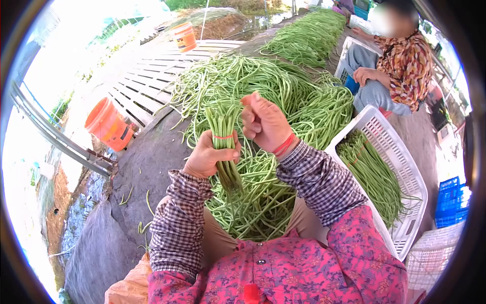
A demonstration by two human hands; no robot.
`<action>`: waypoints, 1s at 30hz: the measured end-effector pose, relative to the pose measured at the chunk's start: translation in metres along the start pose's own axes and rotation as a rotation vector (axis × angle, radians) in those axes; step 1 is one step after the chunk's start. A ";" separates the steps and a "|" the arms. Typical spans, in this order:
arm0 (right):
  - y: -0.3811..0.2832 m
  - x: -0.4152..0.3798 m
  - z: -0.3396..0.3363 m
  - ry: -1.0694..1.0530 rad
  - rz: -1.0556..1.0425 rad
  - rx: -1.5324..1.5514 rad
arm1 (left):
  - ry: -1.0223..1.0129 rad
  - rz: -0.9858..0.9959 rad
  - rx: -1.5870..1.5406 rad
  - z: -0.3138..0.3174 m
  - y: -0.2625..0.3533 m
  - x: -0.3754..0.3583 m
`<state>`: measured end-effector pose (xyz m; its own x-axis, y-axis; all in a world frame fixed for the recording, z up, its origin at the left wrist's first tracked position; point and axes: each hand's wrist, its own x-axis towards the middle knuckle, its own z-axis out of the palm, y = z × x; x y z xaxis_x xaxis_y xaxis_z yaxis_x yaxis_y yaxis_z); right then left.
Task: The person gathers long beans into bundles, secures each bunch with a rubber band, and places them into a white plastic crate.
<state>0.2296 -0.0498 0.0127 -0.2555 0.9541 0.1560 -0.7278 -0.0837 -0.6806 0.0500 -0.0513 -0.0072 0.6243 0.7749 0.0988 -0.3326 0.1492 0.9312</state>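
Observation:
My left hand (205, 157) is wrapped round a bunch of long green beans (223, 124), held upright with the cut ends at the top. A red rubber band (223, 136) circles the bunch just above my fingers. Beside the top of the bunch, my right hand (268, 121) is raised with its fingers curled in, apart from the beans. Whatever it may hold is hidden, though a bit of orange shows at one fingertip. Several red rubber bands (284, 145) sit round my right wrist. Loose long beans (253, 213) lie heaped between my knees and beyond.
At my right a white plastic crate (410, 172) holds banded bean bunches (372, 177). Another person (400, 66) sits beyond it. Blue crates (448, 202) stand far right. Two orange buckets (109, 124) stand to the left, by white slats (139, 88). A farther bean pile (309, 38) lies behind.

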 end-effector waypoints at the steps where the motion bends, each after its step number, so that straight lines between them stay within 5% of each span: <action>1: -0.003 0.001 -0.003 0.019 0.005 0.010 | -0.026 -0.020 -0.023 -0.001 0.001 -0.001; 14: 0.018 0.006 -0.026 -0.004 -0.124 -0.387 | -0.019 0.132 -0.181 -0.004 0.008 0.000; 21: 0.022 -0.005 0.004 -0.176 -0.442 -0.521 | -0.010 0.202 -0.259 -0.009 0.008 -0.001; 22: 0.024 -0.007 0.006 -0.127 -0.526 -0.748 | 0.058 0.212 -0.238 -0.009 0.009 -0.003; 30: 0.037 -0.011 0.015 -0.122 -0.551 -1.131 | 0.150 0.369 -0.313 -0.017 -0.001 0.004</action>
<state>0.1961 -0.0676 -0.0036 -0.1930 0.7466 0.6367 0.1783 0.6648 -0.7254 0.0408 -0.0381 -0.0137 0.3243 0.8869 0.3291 -0.7224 0.0076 0.6914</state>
